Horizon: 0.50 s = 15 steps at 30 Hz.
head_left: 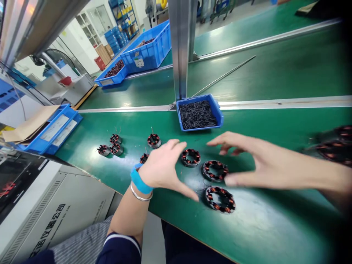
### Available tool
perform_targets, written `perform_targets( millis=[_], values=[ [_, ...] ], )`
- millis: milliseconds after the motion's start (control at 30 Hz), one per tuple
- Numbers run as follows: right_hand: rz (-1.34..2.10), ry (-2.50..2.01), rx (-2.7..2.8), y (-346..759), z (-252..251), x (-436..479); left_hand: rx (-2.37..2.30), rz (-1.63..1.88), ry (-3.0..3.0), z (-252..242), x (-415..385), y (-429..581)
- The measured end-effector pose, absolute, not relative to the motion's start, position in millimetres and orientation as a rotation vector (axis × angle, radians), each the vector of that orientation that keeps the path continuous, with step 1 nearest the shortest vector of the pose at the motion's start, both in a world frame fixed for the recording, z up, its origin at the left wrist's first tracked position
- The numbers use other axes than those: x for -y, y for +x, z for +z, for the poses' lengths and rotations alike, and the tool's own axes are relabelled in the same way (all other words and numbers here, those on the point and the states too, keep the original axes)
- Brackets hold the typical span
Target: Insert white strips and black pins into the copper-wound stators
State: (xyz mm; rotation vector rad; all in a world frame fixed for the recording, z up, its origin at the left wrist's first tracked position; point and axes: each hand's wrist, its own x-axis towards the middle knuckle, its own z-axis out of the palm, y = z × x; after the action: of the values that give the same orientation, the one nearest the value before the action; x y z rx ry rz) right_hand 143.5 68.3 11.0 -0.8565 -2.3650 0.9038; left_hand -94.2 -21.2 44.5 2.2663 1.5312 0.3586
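Observation:
Three ring-shaped motor stators with copper windings lie in a slanting row on the green bench: a far stator (190, 157), a middle stator (204, 172) and a near stator (220, 200). My left hand (165, 167), wearing a blue wristband (140, 180) and a bangle, hovers left of them, fingers spread and nothing held. From the right comes my right hand (244, 157), its thumb by the middle stator's edge; whether it touches I cannot tell. Thumb and fingers are apart. Beyond the left hand stands a smaller stator (154, 140), while another (144, 158) is partly hidden behind that hand.
A blue bin (200, 113) of black tube pieces stands by the metal post (180, 47). Several small stators (116, 149) sit at left, near stacked blue trays (59, 128). Blurred stators (337, 146) lie far right. Larger blue crates (148, 49) stand behind.

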Motion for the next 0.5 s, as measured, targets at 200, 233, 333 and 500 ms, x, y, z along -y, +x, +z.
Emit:
perform_targets(
  millis=[200,233,333,500],
  values=[
    [0.476,-0.844,2.619,156.4,-4.2,2.7,-1.511,0.107,2.177,26.3,26.4,-52.8],
    [0.418,-0.87,2.608,160.4,-7.1,9.7,-1.504,0.118,2.147,23.7,27.8,-45.1],
    [0.243,-0.964,2.557,186.8,-15.9,19.5,-1.461,0.189,2.075,18.1,28.6,-18.3],
    [0.092,-1.147,2.421,264.1,-39.6,14.9,-1.298,0.315,2.148,8.2,4.2,47.1]
  ],
)
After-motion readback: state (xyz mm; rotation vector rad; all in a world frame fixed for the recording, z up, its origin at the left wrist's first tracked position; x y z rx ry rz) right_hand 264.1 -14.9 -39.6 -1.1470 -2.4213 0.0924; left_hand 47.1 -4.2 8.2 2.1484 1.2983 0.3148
